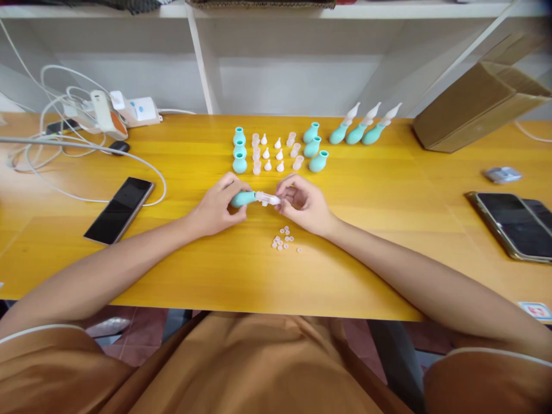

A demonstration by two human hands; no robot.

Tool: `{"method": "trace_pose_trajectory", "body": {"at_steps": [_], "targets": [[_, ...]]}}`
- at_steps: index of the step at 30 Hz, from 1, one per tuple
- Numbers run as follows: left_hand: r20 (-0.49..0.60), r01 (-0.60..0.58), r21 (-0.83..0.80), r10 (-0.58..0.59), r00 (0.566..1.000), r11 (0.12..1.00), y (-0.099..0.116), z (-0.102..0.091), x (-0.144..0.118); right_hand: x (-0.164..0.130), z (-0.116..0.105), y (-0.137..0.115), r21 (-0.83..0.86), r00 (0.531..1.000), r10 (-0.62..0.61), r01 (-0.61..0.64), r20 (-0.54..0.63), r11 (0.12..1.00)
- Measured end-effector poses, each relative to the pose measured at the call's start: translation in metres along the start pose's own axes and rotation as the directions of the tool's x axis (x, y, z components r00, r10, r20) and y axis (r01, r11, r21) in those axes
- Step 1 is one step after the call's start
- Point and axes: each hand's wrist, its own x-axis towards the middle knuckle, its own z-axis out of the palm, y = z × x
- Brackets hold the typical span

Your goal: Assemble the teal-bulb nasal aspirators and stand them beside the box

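My left hand (224, 202) is closed around a teal squeeze bulb (244, 199) lying on its side. A clear-and-white nozzle (267, 199) meets the bulb's mouth. The thumb and fingers of my right hand (304, 202) pinch the nozzle's white tip. Beyond my hands stand teal bulbs (239, 164), clear connector pieces (257, 167) and small white tips (268, 165) in short columns. More teal bulbs (318, 161) are to the right. Three nasal aspirators (373, 133) with white tips fitted stand at the back right. Several small clear rings (280, 241) lie loose nearer me.
A dark phone (119, 210) and a white cable (166, 178) lie to the left, with a power strip and chargers (138, 109) behind. On the right are a brown cardboard box (478, 106), a small clear packet (502, 175) and another phone (513, 224). A shelf partition rises behind.
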Motion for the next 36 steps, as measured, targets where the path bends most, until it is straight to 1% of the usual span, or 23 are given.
{"method": "trace_pose_trajectory", "body": {"at_steps": [3,9,16,22,27,32,36], "targets": [[0.007,0.008,-0.001,-0.008,1.000,1.000,-0.001,0.001,0.000,0.002,-0.002,0.002,0.052,1.000,0.015,-0.015,0.002,0.999],[0.034,0.007,-0.004,-0.007,0.999,1.000,0.001,0.001,0.001,0.007,-0.010,0.001,0.052,0.995,0.100,-0.100,0.008,0.994],[0.039,-0.002,-0.020,0.003,0.999,1.000,0.001,0.000,0.001,0.006,-0.013,-0.002,0.010,0.995,0.079,-0.079,0.053,0.997],[0.038,0.003,-0.020,-0.002,0.999,1.000,0.001,0.001,0.001,0.005,-0.013,-0.003,-0.030,0.997,0.078,-0.078,0.000,0.997],[0.063,0.041,-0.017,-0.040,0.997,0.999,0.003,0.000,0.002,0.004,-0.014,-0.002,-0.032,0.995,0.088,-0.089,-0.036,0.996],[0.045,0.027,-0.015,-0.027,0.999,1.000,0.003,0.000,0.002,0.004,-0.015,-0.006,-0.121,0.999,0.052,-0.052,-0.009,0.991],[0.036,0.029,-0.008,-0.028,0.999,1.000,0.000,0.001,0.001,0.003,-0.015,-0.010,-0.132,0.997,0.039,-0.030,0.063,0.991]]}}
